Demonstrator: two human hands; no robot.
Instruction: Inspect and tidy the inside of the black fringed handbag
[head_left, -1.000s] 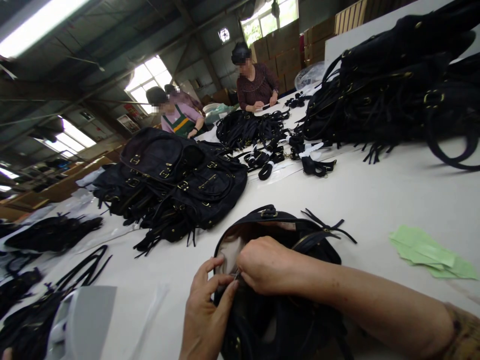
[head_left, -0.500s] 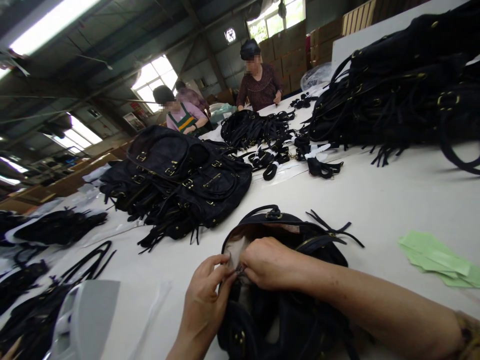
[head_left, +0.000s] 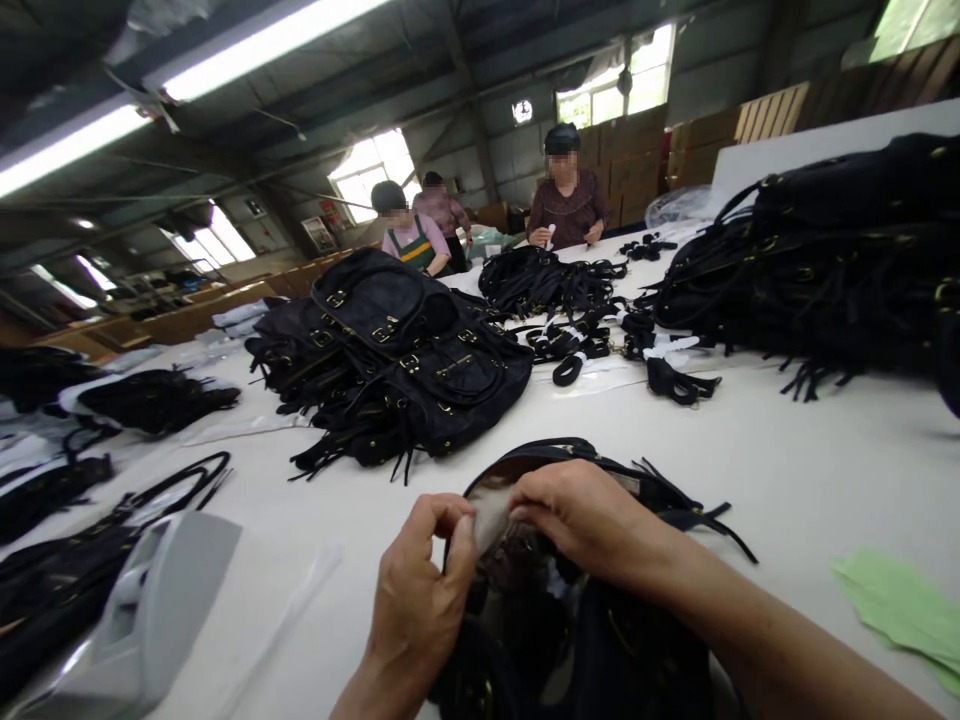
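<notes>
A black handbag [head_left: 615,650] lies open in front of me, and its pale lining [head_left: 491,518] shows at the mouth. My left hand [head_left: 424,590] is closed in a pinch on the lining at the left rim, thumb against forefinger. Across the opening, my right hand [head_left: 574,515] pinches the same lining a short way off. The cloth spans the gap between both sets of fingertips. Dark folds and shadow hide most of the bag's inside.
Beyond the bag lies a pile of black bags [head_left: 420,350]; another stack [head_left: 825,260] stands at right. Coiled straps [head_left: 570,345] lie between. Green paper slips [head_left: 900,600] are at right, a grey-white device [head_left: 165,590] at left. Co-workers [head_left: 566,200] stand across the table.
My fingertips were close together at the bag's rim; now the right hand has moved away to the right, with lining spread between them. The view has tilted and shifted.
</notes>
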